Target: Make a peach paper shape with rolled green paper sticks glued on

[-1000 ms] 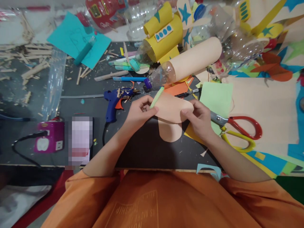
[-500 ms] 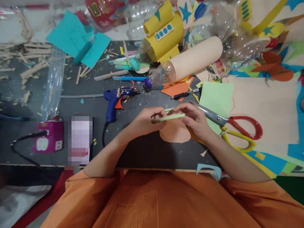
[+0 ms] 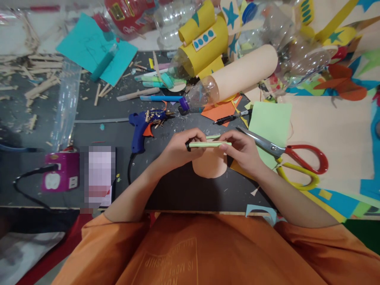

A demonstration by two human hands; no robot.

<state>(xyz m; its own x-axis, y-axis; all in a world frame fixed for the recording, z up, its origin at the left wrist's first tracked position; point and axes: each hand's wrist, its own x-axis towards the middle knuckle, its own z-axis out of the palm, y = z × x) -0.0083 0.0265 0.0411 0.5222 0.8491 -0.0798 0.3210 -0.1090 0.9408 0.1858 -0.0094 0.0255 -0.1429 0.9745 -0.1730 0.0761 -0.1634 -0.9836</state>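
Both hands meet over the dark table [image 3: 178,190]. My left hand [image 3: 178,148] is closed round the left end of a thin light green pen [image 3: 208,144], which lies level between the hands. My right hand [image 3: 242,150] pinches the pen's right end. A peach paper cutout [image 3: 209,168] with a rounded lower edge hangs just below the pen, under both hands. Which fingers hold the paper is hidden.
A blue glue gun [image 3: 142,124] lies left of my hands. Red-and-yellow scissors [image 3: 287,156] rest on light green paper [image 3: 271,122] to the right. Plastic bottles wrapped in peach [image 3: 243,75] and yellow [image 3: 204,47] paper lie behind. A purple socket block [image 3: 57,176] sits at the left.
The peach paper, first held flat between both hands, has dropped below them. The green pen turned from upright in the left hand to level, now held by both hands.
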